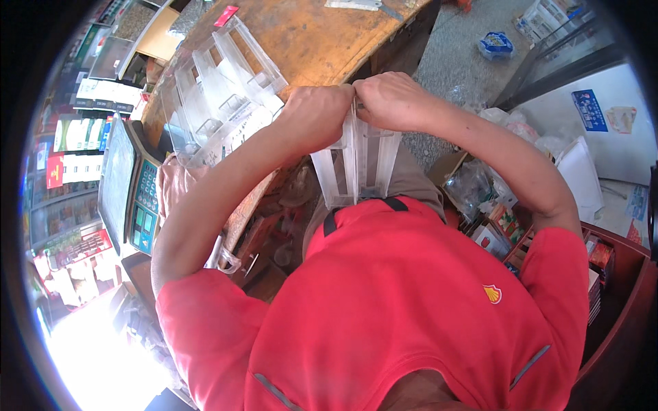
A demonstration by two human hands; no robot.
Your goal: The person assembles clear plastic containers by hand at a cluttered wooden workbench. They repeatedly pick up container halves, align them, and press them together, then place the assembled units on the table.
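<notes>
A clear plastic rack with long channels (351, 161) stands in front of my body, its near end against my red shirt. Both hands meet at its far end. My left hand (319, 113) is closed on the left part of that end, fingers curled. Beside it my right hand (391, 99) closes on the right part, the two thumbs nearly touching. The fingertips are partly hidden behind the knuckles. More clear plastic racks (219, 89) lie on the wooden table to the left of my left hand.
The worn wooden table (322, 41) curves ahead, with a red packet (225, 16) on it. A weighing scale with a keypad (144, 195) stands left, before shelves of packs (79, 133). At right are a red-brown drawer unit (627, 301) and a blue package (496, 45) on the floor.
</notes>
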